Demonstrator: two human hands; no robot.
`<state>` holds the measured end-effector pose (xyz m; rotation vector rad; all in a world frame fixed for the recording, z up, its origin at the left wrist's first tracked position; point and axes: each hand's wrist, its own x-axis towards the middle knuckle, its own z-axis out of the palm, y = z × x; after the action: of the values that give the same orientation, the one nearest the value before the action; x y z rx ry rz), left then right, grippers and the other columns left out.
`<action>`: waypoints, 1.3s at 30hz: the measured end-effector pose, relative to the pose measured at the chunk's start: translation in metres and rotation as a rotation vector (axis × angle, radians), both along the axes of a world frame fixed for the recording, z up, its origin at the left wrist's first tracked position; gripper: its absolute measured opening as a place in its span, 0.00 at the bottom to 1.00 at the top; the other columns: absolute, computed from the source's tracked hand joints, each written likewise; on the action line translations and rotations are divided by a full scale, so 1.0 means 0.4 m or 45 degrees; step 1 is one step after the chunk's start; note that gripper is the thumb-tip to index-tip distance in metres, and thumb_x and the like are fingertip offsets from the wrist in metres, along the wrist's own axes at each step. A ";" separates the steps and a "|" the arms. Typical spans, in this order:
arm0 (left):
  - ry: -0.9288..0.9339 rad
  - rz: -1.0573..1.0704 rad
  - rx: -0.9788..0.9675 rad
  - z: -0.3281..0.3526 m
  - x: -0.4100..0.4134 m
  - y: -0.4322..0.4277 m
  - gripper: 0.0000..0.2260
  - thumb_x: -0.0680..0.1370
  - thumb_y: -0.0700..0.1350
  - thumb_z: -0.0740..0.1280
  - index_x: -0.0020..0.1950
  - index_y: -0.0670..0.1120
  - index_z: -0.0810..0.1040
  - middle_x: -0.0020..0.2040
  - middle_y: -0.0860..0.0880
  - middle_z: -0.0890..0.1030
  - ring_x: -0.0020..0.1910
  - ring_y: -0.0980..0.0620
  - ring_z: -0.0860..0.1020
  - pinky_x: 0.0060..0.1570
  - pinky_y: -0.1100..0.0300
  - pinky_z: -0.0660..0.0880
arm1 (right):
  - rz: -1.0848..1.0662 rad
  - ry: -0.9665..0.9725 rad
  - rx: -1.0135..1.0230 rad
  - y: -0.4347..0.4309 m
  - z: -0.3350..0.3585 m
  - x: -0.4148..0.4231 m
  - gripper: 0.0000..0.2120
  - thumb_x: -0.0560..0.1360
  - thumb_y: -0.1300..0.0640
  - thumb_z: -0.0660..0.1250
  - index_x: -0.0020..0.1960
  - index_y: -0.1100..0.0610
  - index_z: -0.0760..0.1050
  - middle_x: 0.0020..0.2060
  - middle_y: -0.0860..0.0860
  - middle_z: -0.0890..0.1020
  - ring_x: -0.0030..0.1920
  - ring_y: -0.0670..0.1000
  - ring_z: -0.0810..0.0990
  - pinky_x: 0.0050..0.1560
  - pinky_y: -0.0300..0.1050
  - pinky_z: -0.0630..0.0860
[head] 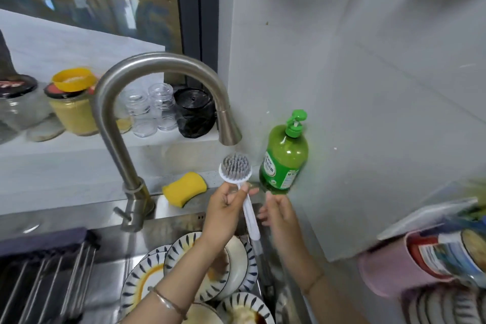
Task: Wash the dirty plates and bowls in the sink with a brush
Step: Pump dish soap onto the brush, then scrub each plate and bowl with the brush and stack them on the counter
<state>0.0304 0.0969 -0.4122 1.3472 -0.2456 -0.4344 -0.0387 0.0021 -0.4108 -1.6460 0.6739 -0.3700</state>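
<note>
My left hand [225, 212] grips a white dish brush [236, 169] by its neck, grey bristles facing up, just below the faucet spout [229, 132]. The brush handle slants down to the right. My right hand [278, 212] hovers beside the handle with fingers apart, holding nothing, right below the green soap bottle [285, 159]. Several dirty white plates with blue dashes [147, 275] and bowls [243, 309] lie stacked in the steel sink [110, 279] under my arms. No water runs from the spout.
A yellow sponge [184, 188] lies on the sink's back ledge. Jars and clear containers [73, 110] line the windowsill. A metal drying rack [44, 279] covers the sink's left side. A pink holder with packets [431, 258] and racked plates sit at right.
</note>
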 end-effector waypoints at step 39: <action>0.421 0.145 0.886 -0.572 -0.015 0.358 0.12 0.84 0.44 0.53 0.60 0.38 0.71 0.53 0.39 0.80 0.53 0.39 0.77 0.47 0.54 0.74 | 0.431 0.148 0.732 0.131 -0.289 -0.144 0.19 0.78 0.47 0.55 0.56 0.60 0.76 0.32 0.52 0.75 0.28 0.47 0.70 0.31 0.38 0.71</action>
<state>0.0245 0.2400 -0.6408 1.9223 0.2859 -0.6720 -0.0963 0.0545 -0.5264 -1.2011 0.5110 0.1590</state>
